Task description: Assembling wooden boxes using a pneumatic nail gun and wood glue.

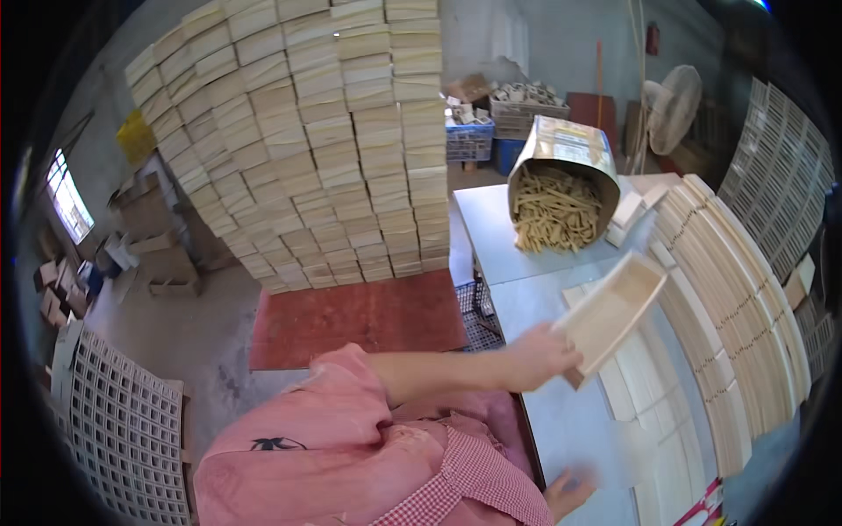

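A long, open-topped pale wooden box (614,316) is in my left hand (539,358), gripped by its near end and tilted above the table. My right hand (568,495) is low at the table's near edge, smeared by motion, so its fingers cannot be read. Beneath the held box, a row of pale wooden pieces (645,386) lies along the light blue-white table (561,421). Farther back on the table, an open sack (570,140) lies on its side, with tan strips (557,210) spilling toward its mouth.
Long stacks of thin wooden pieces (737,307) line the table's right side. A tall wall of stacked wooden pieces (307,140) stands on a red board (360,320). Behind are filled crates (517,118) and a fan (674,110). Pink-handled tools (702,504) lie bottom right.
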`<action>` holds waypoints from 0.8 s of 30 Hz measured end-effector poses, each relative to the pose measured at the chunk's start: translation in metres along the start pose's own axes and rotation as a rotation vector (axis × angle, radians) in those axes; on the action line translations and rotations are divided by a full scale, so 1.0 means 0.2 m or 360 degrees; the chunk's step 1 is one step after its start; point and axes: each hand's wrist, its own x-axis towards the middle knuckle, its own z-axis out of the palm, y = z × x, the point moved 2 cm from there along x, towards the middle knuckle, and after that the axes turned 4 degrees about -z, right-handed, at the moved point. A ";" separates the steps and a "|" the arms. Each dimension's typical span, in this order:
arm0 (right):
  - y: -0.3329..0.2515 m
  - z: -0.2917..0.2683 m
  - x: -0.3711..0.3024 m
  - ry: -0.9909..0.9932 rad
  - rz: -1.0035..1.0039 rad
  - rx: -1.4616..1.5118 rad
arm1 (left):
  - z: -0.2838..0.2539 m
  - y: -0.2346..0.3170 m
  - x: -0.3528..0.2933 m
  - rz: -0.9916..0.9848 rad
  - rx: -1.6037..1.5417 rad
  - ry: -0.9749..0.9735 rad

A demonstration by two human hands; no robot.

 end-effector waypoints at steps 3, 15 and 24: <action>-0.03 0.08 -0.03 -0.0326 -0.0234 -0.0114 | -0.55 -0.15 0.04 -0.0019 0.0243 0.0629; 0.08 0.23 -0.06 -0.0089 -0.0551 -0.0492 | -2.70 -1.12 0.30 -0.0538 0.1979 0.1515; -0.15 0.13 0.00 -0.0116 -0.0589 -0.0527 | -3.26 -1.44 0.08 -0.0803 0.2434 0.1600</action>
